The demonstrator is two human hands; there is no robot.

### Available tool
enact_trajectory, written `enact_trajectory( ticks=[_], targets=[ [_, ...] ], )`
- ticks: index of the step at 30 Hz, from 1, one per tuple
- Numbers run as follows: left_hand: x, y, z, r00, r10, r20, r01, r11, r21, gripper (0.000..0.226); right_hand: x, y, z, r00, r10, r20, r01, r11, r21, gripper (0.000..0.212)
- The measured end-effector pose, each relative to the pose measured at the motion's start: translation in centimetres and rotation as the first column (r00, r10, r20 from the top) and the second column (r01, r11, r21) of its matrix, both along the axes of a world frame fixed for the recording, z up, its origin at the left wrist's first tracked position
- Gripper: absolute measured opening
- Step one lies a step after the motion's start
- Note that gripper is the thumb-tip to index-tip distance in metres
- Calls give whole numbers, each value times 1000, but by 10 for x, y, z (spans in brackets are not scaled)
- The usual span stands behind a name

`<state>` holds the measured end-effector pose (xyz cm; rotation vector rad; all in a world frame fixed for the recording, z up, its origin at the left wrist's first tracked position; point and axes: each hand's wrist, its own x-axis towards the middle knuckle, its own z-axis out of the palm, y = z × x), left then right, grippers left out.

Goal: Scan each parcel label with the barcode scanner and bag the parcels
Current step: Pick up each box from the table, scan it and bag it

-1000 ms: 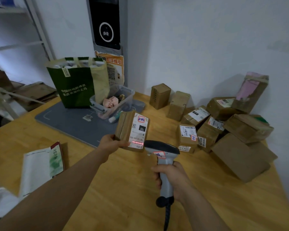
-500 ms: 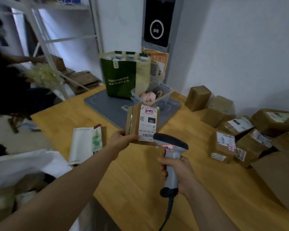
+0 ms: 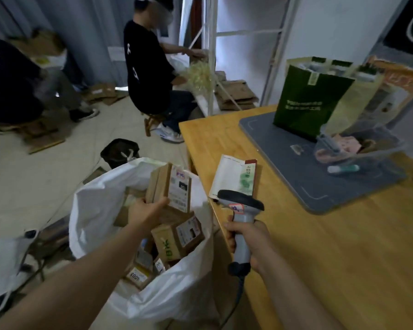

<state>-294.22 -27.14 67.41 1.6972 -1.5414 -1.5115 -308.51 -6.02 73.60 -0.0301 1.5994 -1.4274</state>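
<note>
My left hand [image 3: 146,211] grips a brown cardboard parcel [image 3: 171,186] with a white label, holding it over the open mouth of a big white bag [image 3: 98,203] that stands on the floor left of the table. Several labelled parcels [image 3: 178,239] lie inside the bag. My right hand [image 3: 247,236] holds the grey barcode scanner [image 3: 241,206] by its handle, above the table's left edge, its black head pointing left towards the bag. The scanner's cable hangs down below my fist.
The wooden table [image 3: 343,258] carries a grey mat [image 3: 303,167], a green paper bag [image 3: 308,101], a clear plastic tub [image 3: 360,146] and a white booklet [image 3: 234,177]. A person [image 3: 148,72] sits on a stool by a white shelf. A black bin [image 3: 119,151] stands on the floor.
I have turned left, away from the pile of parcels. My left hand has carried the scanned parcel off the table and over the white bag. The scanner has stayed in my right hand.
</note>
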Motion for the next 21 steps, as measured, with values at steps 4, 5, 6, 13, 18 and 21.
enact_trajectory(
  ticks=[4, 5, 6, 13, 18, 21],
  targets=[
    [15, -24, -21, 995, 41, 89, -49, 995, 84, 47, 3, -11, -4, 1000, -24, -6, 24, 999, 34, 8],
    [12, -30, -26, 994, 25, 105, -34, 996, 87, 57, 1, -11, -4, 999, -39, -18, 40, 999, 35, 8],
    [5, -33, -30, 989, -5, 148, -7, 997, 79, 71, -2, -9, -3, 998, -58, -27, 59, 998, 31, 9],
    [-101, 31, -1, 906, -348, 241, 388, 910, -146, 93, -33, 38, 5, 947, -318, 45, 319, 947, -37, 12],
    [-185, 138, 23, 667, -696, 267, 740, 574, -351, 80, -56, 110, 17, 795, -592, 134, 605, 791, -91, 6],
    [-226, 214, 38, 414, -862, 293, 878, 294, -377, 76, -67, 171, 25, 672, -725, 152, 740, 662, -115, 5]
  ],
)
